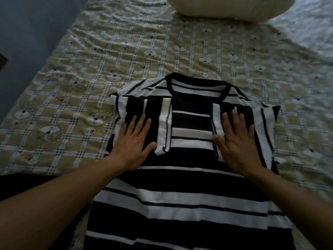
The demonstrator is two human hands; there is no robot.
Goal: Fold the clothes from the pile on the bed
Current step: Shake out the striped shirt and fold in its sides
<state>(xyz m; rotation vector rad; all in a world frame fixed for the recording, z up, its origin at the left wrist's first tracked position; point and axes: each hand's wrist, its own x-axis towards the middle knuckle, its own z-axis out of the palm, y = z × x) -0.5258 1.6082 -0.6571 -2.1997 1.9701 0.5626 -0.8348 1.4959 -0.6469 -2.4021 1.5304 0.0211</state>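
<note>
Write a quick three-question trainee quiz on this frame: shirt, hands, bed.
1. True or false: the sleeve on the left and the sleeve on the right of the striped shirt are both folded inward over its body.
2. How do the left hand and right hand lie? A) gripping the hem B) flat on the folded sleeves, fingers straight C) lifted off the cloth
3. Fill in: on the checked bedspread, beyond the shirt's collar, lies a cream ___.
Key: 1 true; 2 B; 3 pillow.
</note>
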